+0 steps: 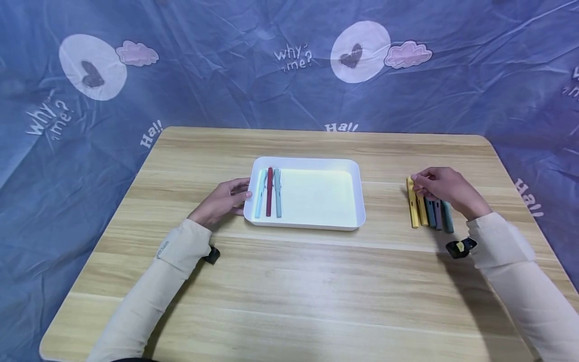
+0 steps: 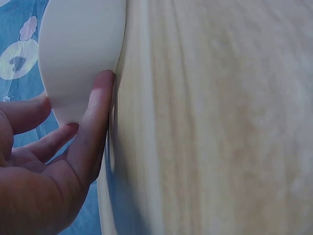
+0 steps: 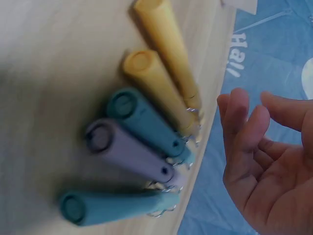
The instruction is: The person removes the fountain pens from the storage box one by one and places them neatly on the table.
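A white rectangular tray (image 1: 316, 225) holds a pale blue pen (image 1: 261, 193), a dark red pen (image 1: 269, 192) and a grey-blue pen (image 1: 278, 193), side by side at its left end. My left hand (image 1: 223, 201) grips the tray's left side, thumb at the rim and fingers along the outer wall. Over the top ends of several pens on the right hovers my right hand (image 1: 445, 188), its thumb and fingertips slightly apart with nothing between them. Below it lie two yellow pens (image 3: 166, 44), a blue-teal pen (image 3: 146, 122), a purple pen (image 3: 132, 152) and a green-teal pen (image 3: 117, 205).
The wooden table (image 1: 298, 301) has rounded corners. Behind it hangs a blue printed cloth (image 1: 226, 75). Each wrist wears a small dark camera, such as the right wrist camera (image 1: 460, 248). Bare wood separates the tray from the right-hand pens.
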`<state>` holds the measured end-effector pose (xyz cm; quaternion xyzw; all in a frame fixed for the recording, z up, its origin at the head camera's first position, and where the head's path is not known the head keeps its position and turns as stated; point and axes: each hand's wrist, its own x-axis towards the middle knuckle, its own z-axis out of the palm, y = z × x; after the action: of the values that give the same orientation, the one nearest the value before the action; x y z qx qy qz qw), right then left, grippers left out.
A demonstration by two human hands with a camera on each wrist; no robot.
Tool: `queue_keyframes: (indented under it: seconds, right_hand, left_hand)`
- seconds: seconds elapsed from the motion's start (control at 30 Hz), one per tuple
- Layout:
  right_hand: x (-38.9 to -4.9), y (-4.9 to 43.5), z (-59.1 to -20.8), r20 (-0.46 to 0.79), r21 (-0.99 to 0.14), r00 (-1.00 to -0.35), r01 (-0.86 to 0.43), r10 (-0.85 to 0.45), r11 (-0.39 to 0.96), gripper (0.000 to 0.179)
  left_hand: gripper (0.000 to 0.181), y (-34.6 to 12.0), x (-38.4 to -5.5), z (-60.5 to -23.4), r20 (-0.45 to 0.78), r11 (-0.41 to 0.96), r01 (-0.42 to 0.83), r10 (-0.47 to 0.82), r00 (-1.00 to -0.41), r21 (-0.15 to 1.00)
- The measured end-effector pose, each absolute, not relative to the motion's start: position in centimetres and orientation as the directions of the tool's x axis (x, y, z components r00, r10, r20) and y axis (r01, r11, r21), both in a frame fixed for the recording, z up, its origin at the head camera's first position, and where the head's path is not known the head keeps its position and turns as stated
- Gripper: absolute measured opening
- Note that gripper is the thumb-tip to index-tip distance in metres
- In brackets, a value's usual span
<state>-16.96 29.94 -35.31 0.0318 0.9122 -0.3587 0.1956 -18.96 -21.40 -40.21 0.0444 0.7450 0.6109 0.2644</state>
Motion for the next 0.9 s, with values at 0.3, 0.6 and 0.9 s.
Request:
queue_keyframes:
  seconds: [0.3, 0.6, 0.9]
  right_hand:
    - [-16.7, 30.9, -36.2, -0.409, -0.593, -0.909, 0.196, -0.083, 0.781, 0.051]
    - [-16.6, 30.7, -36.9, -0.390, -0.584, -0.916, 0.164, -0.097, 0.795, 0.039]
    - [-16.9, 29.9, -37.1, -0.400, -0.524, -0.912, 0.148, -0.089, 0.839, 0.034]
  left_hand:
    - [0.055, -21.4, -18.9, -40.2, -0.343, 0.245, -0.263, 0.386, -0.856, 0.933]
    - [0.055, -21.3, -18.9, -40.1, -0.343, 0.254, -0.260, 0.386, -0.856, 0.932]
    - [0.054, -21.3, -18.9, -40.1, -0.344, 0.258, -0.259, 0.381, -0.858, 0.931]
